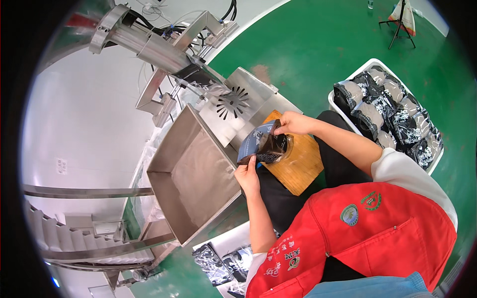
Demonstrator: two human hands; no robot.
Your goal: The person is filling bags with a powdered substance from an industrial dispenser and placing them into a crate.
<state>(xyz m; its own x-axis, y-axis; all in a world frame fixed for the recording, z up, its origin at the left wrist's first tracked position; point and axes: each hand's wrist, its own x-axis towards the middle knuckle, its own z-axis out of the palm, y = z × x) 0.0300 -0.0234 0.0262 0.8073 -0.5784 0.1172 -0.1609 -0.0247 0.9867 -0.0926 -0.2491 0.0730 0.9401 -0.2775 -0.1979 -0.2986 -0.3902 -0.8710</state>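
My left hand (248, 176) pinches the lower left corner of a dark blue and brown plastic pouch (256, 141), thumb on top. My right hand (289, 124) grips the same pouch at its right edge, so it is held between both hands. Beneath the pouch is a wooden board (303, 166), with some clear plastic showing beside the pouch. Just beyond is a metal machine (159, 52) with a slotted round plate (232, 103). An open stainless steel tray (184, 208) is to the left of my hands.
A white crate (338, 82) full of black-and-grey bags stands right on the green floor (303, 44). More dark packages (211, 263) lie at the lower left. Metal rails (89, 191) and a white stepped conveyor (69, 233) are at far left; a tripod stand (400, 25) is behind.
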